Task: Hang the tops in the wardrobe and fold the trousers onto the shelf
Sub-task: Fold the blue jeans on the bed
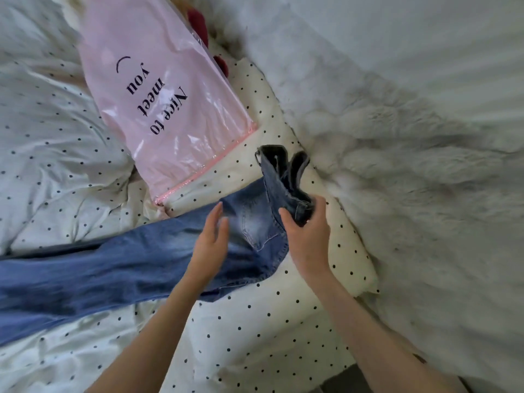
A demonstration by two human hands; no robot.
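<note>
A pair of blue jeans (pixel 119 268) lies stretched across the polka-dot bedding, legs running off to the left, waistband bunched up at the centre right. My right hand (pixel 307 236) grips the bunched waistband, fingers curled round the denim. My left hand (pixel 211 242) hovers just above the seat of the jeans by the back pocket, fingers straight and relaxed, holding nothing.
A pink plastic zip bag (pixel 158 89) printed "Nice to meet you" lies on the white dotted duvet (pixel 255 336) beyond the jeans. Something dark red (pixel 198 21) peeks out behind the bag. A fluffy white fur throw (pixel 411 180) covers the right side.
</note>
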